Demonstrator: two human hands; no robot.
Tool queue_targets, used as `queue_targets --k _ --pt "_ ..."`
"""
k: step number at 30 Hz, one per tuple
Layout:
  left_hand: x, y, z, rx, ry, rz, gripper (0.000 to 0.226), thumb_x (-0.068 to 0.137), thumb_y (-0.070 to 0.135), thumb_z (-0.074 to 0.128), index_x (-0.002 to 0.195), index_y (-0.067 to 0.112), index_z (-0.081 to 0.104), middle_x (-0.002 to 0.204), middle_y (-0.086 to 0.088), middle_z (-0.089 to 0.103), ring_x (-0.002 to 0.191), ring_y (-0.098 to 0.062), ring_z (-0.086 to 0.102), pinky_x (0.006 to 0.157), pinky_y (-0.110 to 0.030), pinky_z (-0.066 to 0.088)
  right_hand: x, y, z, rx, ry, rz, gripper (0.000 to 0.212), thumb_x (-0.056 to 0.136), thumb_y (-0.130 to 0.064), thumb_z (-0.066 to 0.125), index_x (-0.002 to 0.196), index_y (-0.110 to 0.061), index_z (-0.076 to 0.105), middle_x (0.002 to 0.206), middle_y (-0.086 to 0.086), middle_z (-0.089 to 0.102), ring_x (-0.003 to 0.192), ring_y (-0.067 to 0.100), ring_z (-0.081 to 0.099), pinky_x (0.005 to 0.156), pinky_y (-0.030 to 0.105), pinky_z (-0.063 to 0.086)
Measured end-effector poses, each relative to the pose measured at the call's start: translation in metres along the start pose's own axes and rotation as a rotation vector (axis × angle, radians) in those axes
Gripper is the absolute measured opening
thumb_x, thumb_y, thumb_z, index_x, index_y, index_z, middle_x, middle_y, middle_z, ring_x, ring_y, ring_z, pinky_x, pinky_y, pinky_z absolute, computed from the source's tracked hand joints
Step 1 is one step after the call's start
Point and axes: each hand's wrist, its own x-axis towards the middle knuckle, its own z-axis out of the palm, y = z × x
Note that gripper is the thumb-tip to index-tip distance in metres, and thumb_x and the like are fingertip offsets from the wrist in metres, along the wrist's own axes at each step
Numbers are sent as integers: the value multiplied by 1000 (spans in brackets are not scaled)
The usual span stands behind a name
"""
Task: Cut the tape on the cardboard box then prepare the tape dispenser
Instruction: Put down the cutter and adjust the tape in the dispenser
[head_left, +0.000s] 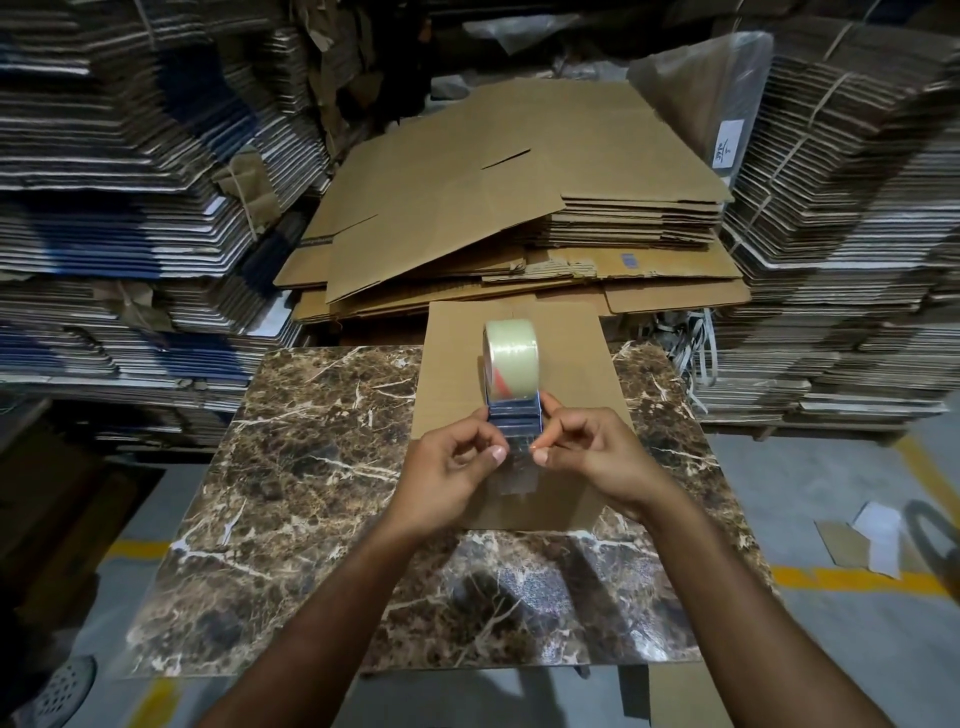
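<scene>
Where the far left of the view begins, tall stacks (130, 171) of flattened cardboard, grey-edged with some blue sheets, rise beside you, and a perforated grey object (67, 686) sits low on the floor. Yellow lines (130, 548) cross the grey floor under the table (291, 493), whose glossy top is dark brown marble pattern veined in white.

Your left hand (452, 467) is curled, thumb and forefinger pinching the left edge of the clear tape strip (517, 457) pulled toward you. That strip runs from the dispenser (511, 374), which stands at mid-table on the box (519, 415), a plain brown cardboard piece lying flat and overhanging the far edge. A pale, translucent roll sits upright in the dispenser, with a bluish frame and a bit of orange on its left side. Nothing blocks your view of it; your fingers cover only the strip's edges.

Behind it, a low pile (519, 218) of tan flattened cartons slopes up toward the back.

Your right hand (592, 457) is likewise curled, pinching the strip's right edge. Further right, a clear plastic bag (717, 98) with a white label leans on more tied stacks (857, 234), and scraps (867, 540) of white paper and cardboard lie on the floor.
</scene>
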Motion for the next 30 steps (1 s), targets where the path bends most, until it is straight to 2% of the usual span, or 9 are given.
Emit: queue_targets --k 3,7,12,14,16,19,21,25,30 --pt "2 2 -6 -43 -80 -10 13 89 8 71 86 20 75 122 2 73 126 8 54 96 -9 42 1 2 -3 52 -41 8 30 78 14 69 74 -15 77 158 15 36 142 0 36 116 27 35" --pt "2 -2 -9 -75 -37 -18 10 87 8 74 90 18 78 119 6 73 135 -2 51 109 -30 40 -4 3 0 1 15 -36 19 80 6 73 84 -12 77 155 8 43 143 3 37 108 15 39" --pt "-5 0 -5 -82 -10 20 14 88 3 72 91 15 77 121 6 70 135 -1 51 103 -14 41 -12 10 -2 74 102 -118 57 76 11 76 125 -15 62 142 3 59 131 16 57 113 44 44" --pt "-4 -1 -5 -79 -6 24 13 88 2 72 92 14 77 120 8 70 135 -1 50 104 -15 42 -15 11 1 -11 102 -118 56 76 5 79 122 -24 66 143 -1 58 133 15 55 110 40 47" --pt "-4 -2 -5 -68 3 27 15 88 4 72 93 16 78 125 3 70 136 -2 50 107 -21 42 -17 12 6 -144 171 -120 43 76 -6 82 109 -31 74 146 -7 53 133 6 52 105 23 48" --pt "-5 1 -2 -96 26 33 18 87 2 72 96 16 79 135 -7 65 134 -2 52 102 -15 45 -17 16 9 -315 333 -214 23 78 -15 83 90 -34 79 136 -11 60 125 -4 55 95 7 45" --pt "-7 4 0 -117 47 41 21 86 0 73 101 12 78 134 -5 66 125 -1 60 100 -16 48 -16 19 10 -293 375 -241 21 79 -13 81 86 -33 79 130 -9 65 120 -7 58 95 10 48" --pt "-11 7 6 -177 96 22 36 83 -5 74 113 17 73 119 4 75 108 -10 72 96 -34 58 -17 18 13 -231 383 -233 22 79 -12 81 85 -33 78 125 -9 68 117 -4 62 97 17 51" --pt "-11 5 10 -398 92 -23 64 81 -13 73 131 23 54 127 -10 69 118 -19 68 91 -27 56 -18 19 10 -120 361 -240 15 82 -3 77 90 -15 79 124 -6 69 115 0 65 94 18 52"
